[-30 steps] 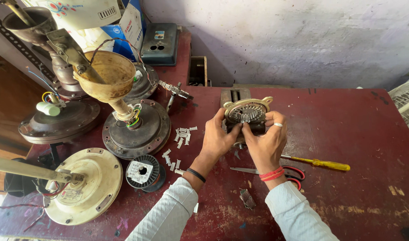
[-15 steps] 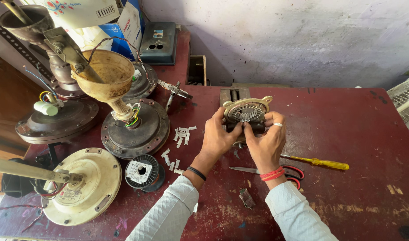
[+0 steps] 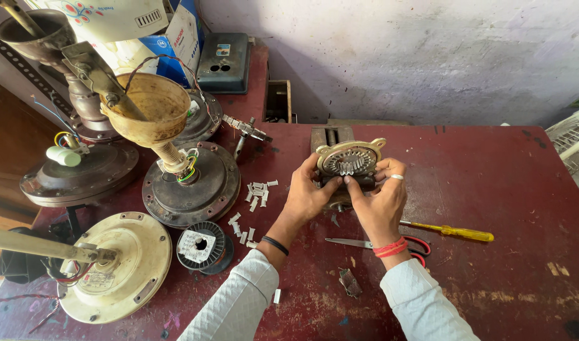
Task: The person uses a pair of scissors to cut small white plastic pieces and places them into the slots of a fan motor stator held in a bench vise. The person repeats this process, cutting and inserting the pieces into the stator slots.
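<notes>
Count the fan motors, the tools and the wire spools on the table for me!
Fan motors: 4
Screwdriver: 1
Scissors: 1
Wire spool: 1
Total: 7

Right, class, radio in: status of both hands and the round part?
Left hand and right hand both grip round toothed metal stator, upright on red table. Yellow-handled screwdriver lies alongside. Nothing obstructing.

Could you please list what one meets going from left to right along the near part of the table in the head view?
Cream fan motor housing → wire spool → left hand → right hand → yellow-handled screwdriver.
</notes>
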